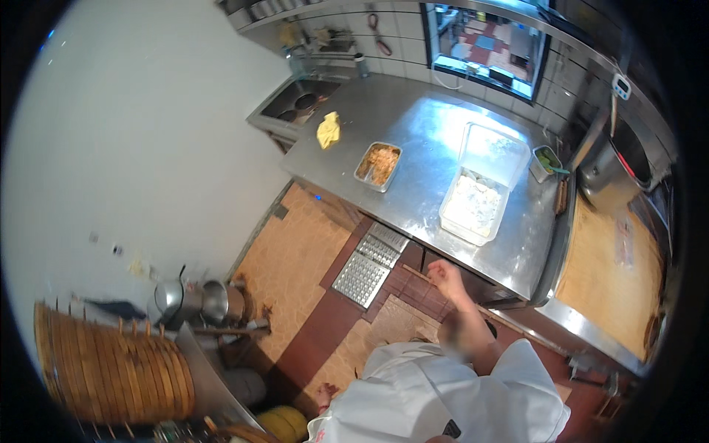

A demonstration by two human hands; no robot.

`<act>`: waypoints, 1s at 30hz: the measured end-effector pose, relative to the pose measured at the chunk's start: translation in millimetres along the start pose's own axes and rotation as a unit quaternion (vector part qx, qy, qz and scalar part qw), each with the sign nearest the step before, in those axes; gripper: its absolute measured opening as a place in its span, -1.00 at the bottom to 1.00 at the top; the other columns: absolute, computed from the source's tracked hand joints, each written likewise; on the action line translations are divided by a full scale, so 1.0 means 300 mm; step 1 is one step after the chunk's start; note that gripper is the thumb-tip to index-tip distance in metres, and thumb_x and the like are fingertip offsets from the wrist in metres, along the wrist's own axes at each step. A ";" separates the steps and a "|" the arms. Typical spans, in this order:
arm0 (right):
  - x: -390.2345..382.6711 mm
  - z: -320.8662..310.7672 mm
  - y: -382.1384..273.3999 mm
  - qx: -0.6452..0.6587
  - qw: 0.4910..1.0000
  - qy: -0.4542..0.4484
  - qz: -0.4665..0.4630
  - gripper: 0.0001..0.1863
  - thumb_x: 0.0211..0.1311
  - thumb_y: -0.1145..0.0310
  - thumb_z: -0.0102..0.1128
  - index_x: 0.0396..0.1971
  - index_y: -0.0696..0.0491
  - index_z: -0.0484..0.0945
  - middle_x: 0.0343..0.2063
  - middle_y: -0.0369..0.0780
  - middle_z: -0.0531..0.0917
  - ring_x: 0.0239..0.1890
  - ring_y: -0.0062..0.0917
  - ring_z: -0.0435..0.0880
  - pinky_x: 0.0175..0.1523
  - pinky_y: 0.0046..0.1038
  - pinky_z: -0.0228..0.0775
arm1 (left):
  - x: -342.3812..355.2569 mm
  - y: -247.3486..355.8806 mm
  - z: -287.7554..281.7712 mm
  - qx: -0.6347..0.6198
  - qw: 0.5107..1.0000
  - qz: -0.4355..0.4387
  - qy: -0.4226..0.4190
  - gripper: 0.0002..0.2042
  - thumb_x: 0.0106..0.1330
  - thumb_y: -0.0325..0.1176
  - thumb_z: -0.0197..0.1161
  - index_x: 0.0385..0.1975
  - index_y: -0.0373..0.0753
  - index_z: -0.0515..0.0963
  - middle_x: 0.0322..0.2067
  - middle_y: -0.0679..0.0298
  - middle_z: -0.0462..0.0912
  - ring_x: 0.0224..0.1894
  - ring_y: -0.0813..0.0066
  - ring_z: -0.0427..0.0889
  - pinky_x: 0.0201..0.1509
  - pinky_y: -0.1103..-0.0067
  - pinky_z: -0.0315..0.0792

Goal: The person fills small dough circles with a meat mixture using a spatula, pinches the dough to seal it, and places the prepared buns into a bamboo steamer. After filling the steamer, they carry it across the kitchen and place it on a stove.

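My right hand (pixel 445 279) is held in front of the steel counter's (pixel 413 199) near edge, its fingers loosely bent and apart, with nothing seen in it. My left hand (pixel 325 393) hangs low beside my white jacket, small in view, its fingers partly showing and no object visible in them. On the counter beyond my right hand stands a clear plastic box (pixel 481 235) holding white pieces, its lid (pixel 496 151) tilted back behind it. Left of it sits a metal pan (pixel 378 166) of orange-brown shredded food. A crumpled yellow cloth (pixel 329 130) lies farther left.
A sink (pixel 284 100) with round pans is at the far left of the counter. At right are a small tub of greens (pixel 545 162), a tall steel pot (pixel 613 177) and a wooden board (pixel 613 280). Stacked bamboo steamers (pixel 111 365) stand lower left. A metal grate (pixel 362 273) is set into the floor.
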State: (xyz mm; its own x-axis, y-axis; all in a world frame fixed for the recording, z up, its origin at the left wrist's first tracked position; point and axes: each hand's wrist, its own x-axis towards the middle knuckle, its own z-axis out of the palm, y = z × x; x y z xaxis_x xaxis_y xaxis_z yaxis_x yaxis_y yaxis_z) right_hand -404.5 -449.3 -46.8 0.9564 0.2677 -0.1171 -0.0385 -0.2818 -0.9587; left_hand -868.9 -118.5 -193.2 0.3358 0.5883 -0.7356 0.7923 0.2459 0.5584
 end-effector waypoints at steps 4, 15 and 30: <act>0.151 -0.048 -0.091 0.059 0.979 0.188 -0.049 -0.81 0.37 0.34 0.08 -0.16 0.14 0.50 -0.48 -0.30 0.60 -0.45 -0.69 0.52 -0.30 -0.61 0.40 | 0.247 0.169 -0.083 0.056 0.998 0.023 -0.035 -0.71 0.32 -0.15 0.10 -0.17 -0.25 0.49 -0.38 0.15 0.62 -0.32 0.24 0.64 -0.33 0.37 0.54; 0.203 -0.212 -0.193 -0.039 0.925 0.378 -0.010 -0.84 0.23 0.42 0.16 -0.23 0.15 0.56 -0.43 -0.30 0.62 -0.40 -0.68 0.55 -0.28 -0.60 0.40 | 0.772 0.748 -0.335 0.229 0.956 0.167 -0.080 -0.71 0.31 -0.19 0.10 -0.12 -0.25 0.46 -0.38 0.15 0.62 -0.32 0.22 0.64 -0.33 0.36 0.55; 0.689 -0.264 -0.009 -0.350 0.936 0.021 0.008 0.02 -0.29 0.13 0.54 0.29 -0.03 0.22 0.27 -0.06 0.29 0.29 -0.09 0.22 0.34 -0.23 0.13 | 0.700 1.205 0.149 -0.008 0.979 0.036 -0.202 -0.70 0.37 -0.16 0.12 -0.09 -0.26 0.43 -0.27 0.17 0.60 -0.24 0.27 0.66 -0.32 0.36 0.61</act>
State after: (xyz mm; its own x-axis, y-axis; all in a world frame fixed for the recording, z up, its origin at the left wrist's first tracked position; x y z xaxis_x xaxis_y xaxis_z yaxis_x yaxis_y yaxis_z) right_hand -183.6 -466.2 -47.8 0.9682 0.2271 -0.1053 0.1336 -0.8246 -0.5497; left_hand -489.1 59.5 -162.9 0.5670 0.2520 -0.7842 0.7526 0.2283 0.6176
